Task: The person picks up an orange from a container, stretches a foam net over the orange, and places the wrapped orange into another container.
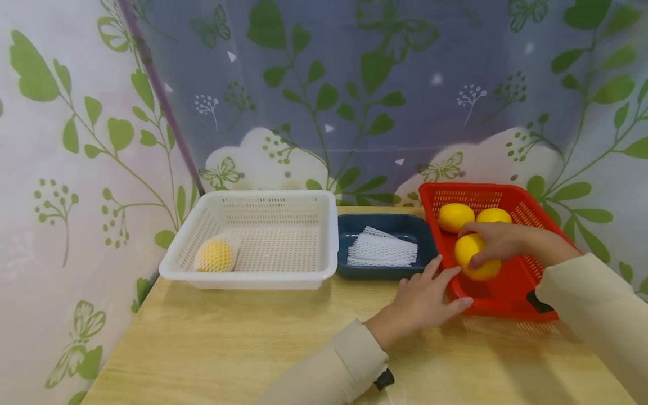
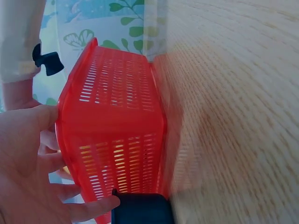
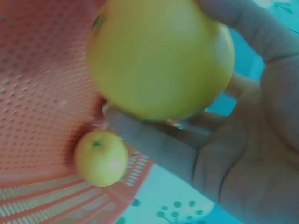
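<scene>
Red plastic basket point(image 1: 471, 187), right in the head view. Within its walls my right hand point(image 1: 498, 239) grips a yellow fruit point(image 3: 159, 60) between thumb and fingers; I cannot tell whether the fruit clears the floor. Two other yellow fruits point(image 1: 456, 217) lie loose at the far end. My left hand point(image 1: 417, 301), fingers spread, touches the rim at the near left corner, one fingertip reaching the dark blue tray point(image 1: 387, 273) with its white mesh sleeves point(image 1: 385, 249). Hazards, as I judge them: the round fruit could slip if the pinch slackens; a low lift leftward could strike the rim or left fingers; uneven pressure there could slide the basket, rolling the loose fruits and nudging the tray beside it.
</scene>
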### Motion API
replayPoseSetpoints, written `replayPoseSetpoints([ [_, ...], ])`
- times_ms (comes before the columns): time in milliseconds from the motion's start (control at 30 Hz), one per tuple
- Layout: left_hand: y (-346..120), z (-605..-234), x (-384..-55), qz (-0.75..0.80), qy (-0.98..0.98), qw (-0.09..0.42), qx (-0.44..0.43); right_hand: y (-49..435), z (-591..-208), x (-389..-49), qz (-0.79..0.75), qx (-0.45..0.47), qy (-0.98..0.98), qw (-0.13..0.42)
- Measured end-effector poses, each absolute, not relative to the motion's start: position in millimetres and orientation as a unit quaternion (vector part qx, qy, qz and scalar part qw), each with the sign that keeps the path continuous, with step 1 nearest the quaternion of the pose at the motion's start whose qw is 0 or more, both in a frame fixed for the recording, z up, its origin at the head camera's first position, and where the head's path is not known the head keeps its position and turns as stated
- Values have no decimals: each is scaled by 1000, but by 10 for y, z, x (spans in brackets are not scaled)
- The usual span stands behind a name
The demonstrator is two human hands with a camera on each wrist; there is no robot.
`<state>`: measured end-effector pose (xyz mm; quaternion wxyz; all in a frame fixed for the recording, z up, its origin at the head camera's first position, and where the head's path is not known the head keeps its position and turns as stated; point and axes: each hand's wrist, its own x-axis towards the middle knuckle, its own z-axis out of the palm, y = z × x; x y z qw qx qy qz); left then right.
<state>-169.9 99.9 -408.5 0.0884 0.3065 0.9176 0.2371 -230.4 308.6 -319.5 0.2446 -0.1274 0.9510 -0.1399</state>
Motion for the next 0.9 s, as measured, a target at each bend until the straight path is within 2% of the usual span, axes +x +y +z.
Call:
replayPoseSetpoints([
  [133,992,-4066,-1712,234,919,81,306,3116,-3145,-2220,-152,-143,963,172],
  [433,980,-4093,-1697,237,916,84,312,3239,-3217,-2022,-213,-149,962,87],
  [700,963,-4096,-1688,259,912,60,313,3262,-3252,-1908,-300,-144,942,36],
  [900,924,-4075,-1712,313,899,7,305,3172,-3286,-1820,-413,-121,902,40],
])
